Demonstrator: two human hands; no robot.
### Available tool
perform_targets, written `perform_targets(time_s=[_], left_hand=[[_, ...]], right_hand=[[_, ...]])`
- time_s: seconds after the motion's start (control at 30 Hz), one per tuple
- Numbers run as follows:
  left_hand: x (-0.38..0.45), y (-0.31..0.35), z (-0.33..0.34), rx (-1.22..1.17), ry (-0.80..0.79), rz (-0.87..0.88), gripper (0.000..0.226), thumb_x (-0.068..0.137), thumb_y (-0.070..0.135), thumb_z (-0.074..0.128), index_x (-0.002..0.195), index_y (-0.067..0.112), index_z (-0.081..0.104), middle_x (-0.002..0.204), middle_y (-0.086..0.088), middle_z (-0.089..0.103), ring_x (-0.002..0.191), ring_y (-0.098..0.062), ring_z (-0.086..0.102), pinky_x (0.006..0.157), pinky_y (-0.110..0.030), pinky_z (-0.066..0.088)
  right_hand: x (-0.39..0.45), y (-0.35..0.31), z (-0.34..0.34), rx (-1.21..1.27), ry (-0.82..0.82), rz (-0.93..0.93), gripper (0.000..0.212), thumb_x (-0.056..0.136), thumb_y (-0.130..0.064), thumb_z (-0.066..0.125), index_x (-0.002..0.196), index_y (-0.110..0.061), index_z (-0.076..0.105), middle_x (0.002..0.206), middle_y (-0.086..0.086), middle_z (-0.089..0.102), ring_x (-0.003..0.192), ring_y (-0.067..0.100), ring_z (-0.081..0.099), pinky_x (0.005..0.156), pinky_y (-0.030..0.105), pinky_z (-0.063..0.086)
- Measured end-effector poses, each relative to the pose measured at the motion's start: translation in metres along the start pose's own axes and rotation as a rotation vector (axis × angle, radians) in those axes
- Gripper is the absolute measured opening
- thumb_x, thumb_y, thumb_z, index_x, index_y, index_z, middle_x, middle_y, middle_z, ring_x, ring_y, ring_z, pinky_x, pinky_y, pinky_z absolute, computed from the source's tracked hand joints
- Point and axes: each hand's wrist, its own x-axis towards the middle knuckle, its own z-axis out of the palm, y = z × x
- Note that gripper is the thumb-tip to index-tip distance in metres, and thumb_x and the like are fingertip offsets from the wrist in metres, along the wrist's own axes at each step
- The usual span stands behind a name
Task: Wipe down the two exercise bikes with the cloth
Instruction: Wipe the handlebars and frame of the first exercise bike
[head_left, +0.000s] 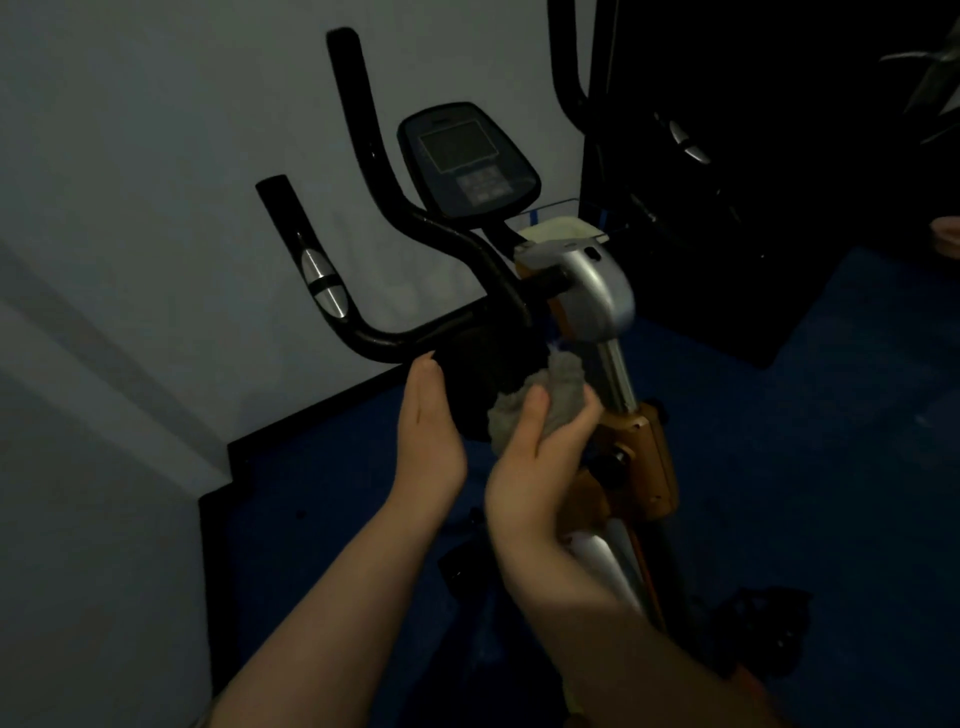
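A: Nearest first. What are the hands doing?

B: Both forearms reach up from the bottom edge. Right hand (535, 457) grips a grey cloth (540, 397); thumb crosses the front of the wad, fingers curl round its right side, and the cloth bunches out above the fingertips. Slightly blurred.

A: Left?

B: Left hand (428, 436) is released, fingers straight and together, edge-on to the camera. Its fingertips touch or nearly touch the dark round part at the base of the handlebar; contact can't be settled in this light.

A: And the cloth against the bike?

B: Cloth sits just left of the silver post, below the grey housing (597, 296) of the near exercise bike (644, 457), which has orange-tan panels lower down. Whether it presses on the post, cannot tell.

A: Beyond that?

B: Black handlebar (374, 156) with a silver grip sensor (324, 280), then the console (467, 161) with its blank screen. Blue floor (779, 415), pale wall (130, 182) behind. Second dark machine (675, 135) far right, mostly in shadow
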Motion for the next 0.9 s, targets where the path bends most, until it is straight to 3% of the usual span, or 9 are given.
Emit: perform_targets(time_s=[0.07, 0.17, 0.23, 0.33, 0.47, 0.63, 0.77, 0.83, 0.9], left_hand=[[0.000, 0.000, -0.001, 0.001, -0.002, 0.001, 0.036, 0.107, 0.027, 0.022, 0.099, 0.029, 0.058, 0.100, 0.009, 0.061, 0.086, 0.008, 0.056, 0.076, -0.005, 0.040], [0.001, -0.002, -0.001, -0.018, -0.007, -0.034, 0.039, 0.106, 0.032, 0.025, 0.108, 0.021, 0.062, 0.112, -0.001, 0.065, 0.103, -0.010, 0.060, 0.091, -0.021, 0.045], [-0.001, -0.001, -0.001, -0.044, 0.006, -0.061, 0.037, 0.106, 0.035, 0.026, 0.110, 0.029, 0.062, 0.111, 0.007, 0.066, 0.104, -0.003, 0.061, 0.091, -0.014, 0.044], [-0.003, 0.004, -0.001, -0.083, 0.004, -0.103, 0.033, 0.105, 0.035, 0.029, 0.110, 0.034, 0.061, 0.108, 0.015, 0.066, 0.098, 0.006, 0.061, 0.082, -0.006, 0.044], [-0.003, 0.011, -0.004, -0.189, 0.023, -0.203, 0.026, 0.102, 0.037, 0.037, 0.109, 0.032, 0.062, 0.110, 0.012, 0.067, 0.105, -0.002, 0.061, 0.094, -0.017, 0.044], [-0.008, 0.004, -0.009, -0.285, 0.113, -0.323, 0.043, 0.102, 0.043, 0.035, 0.124, 0.019, 0.062, 0.122, 0.000, 0.067, 0.117, -0.018, 0.059, 0.105, -0.038, 0.043], [-0.006, 0.006, -0.014, -0.316, 0.120, -0.384, 0.051, 0.102, 0.047, 0.026, 0.129, 0.018, 0.057, 0.133, -0.006, 0.060, 0.125, -0.021, 0.053, 0.107, -0.041, 0.041], [-0.007, 0.007, -0.015, -0.322, 0.123, -0.377, 0.052, 0.102, 0.048, 0.026, 0.132, 0.017, 0.056, 0.134, -0.007, 0.059, 0.127, -0.021, 0.051, 0.108, -0.041, 0.039], [-0.009, 0.008, -0.013, -0.326, 0.154, -0.357, 0.045, 0.103, 0.045, 0.029, 0.124, 0.019, 0.059, 0.125, -0.005, 0.064, 0.118, -0.017, 0.058, 0.100, -0.033, 0.045]], right_hand=[[0.014, 0.000, 0.002, 0.008, -0.007, 0.015, 0.027, 0.101, -0.024, 0.043, 0.128, -0.022, 0.042, 0.120, 0.010, 0.056, 0.100, 0.010, 0.059, 0.079, 0.009, 0.046], [0.052, -0.018, 0.014, 0.024, -0.025, -0.027, 0.022, 0.102, -0.026, 0.042, 0.124, -0.026, 0.043, 0.122, 0.007, 0.055, 0.097, -0.002, 0.056, 0.076, 0.005, 0.043], [0.044, -0.021, 0.016, -0.033, -0.068, -0.094, 0.024, 0.102, -0.025, 0.044, 0.126, -0.027, 0.044, 0.125, 0.005, 0.051, 0.099, -0.007, 0.054, 0.077, 0.003, 0.041], [0.029, -0.012, -0.003, -0.231, -0.171, -0.279, 0.030, 0.100, -0.020, 0.048, 0.130, -0.018, 0.049, 0.126, 0.003, 0.046, 0.111, 0.006, 0.052, 0.089, 0.011, 0.043], [0.075, -0.021, 0.002, -0.654, -0.473, -0.554, 0.026, 0.094, -0.018, 0.057, 0.119, -0.013, 0.060, 0.118, 0.007, 0.053, 0.112, 0.021, 0.046, 0.093, 0.031, 0.039], [0.070, -0.034, 0.011, -0.940, -0.621, -0.853, 0.027, 0.091, -0.030, 0.050, 0.102, -0.011, 0.066, 0.103, 0.008, 0.057, 0.098, 0.022, 0.047, 0.085, 0.029, 0.028], [0.036, -0.031, -0.003, -0.817, -0.706, -0.654, 0.034, 0.096, -0.034, 0.045, 0.124, -0.021, 0.060, 0.110, -0.001, 0.054, 0.102, 0.014, 0.043, 0.085, 0.025, 0.027], [0.040, -0.036, 0.010, -0.706, -0.771, -0.561, 0.028, 0.098, -0.031, 0.048, 0.123, -0.023, 0.059, 0.113, -0.002, 0.054, 0.104, 0.013, 0.044, 0.083, 0.022, 0.024], [0.043, -0.037, 0.018, -0.660, -0.829, -0.618, 0.024, 0.097, -0.029, 0.052, 0.118, -0.023, 0.062, 0.112, -0.001, 0.054, 0.102, 0.014, 0.045, 0.081, 0.021, 0.023]])
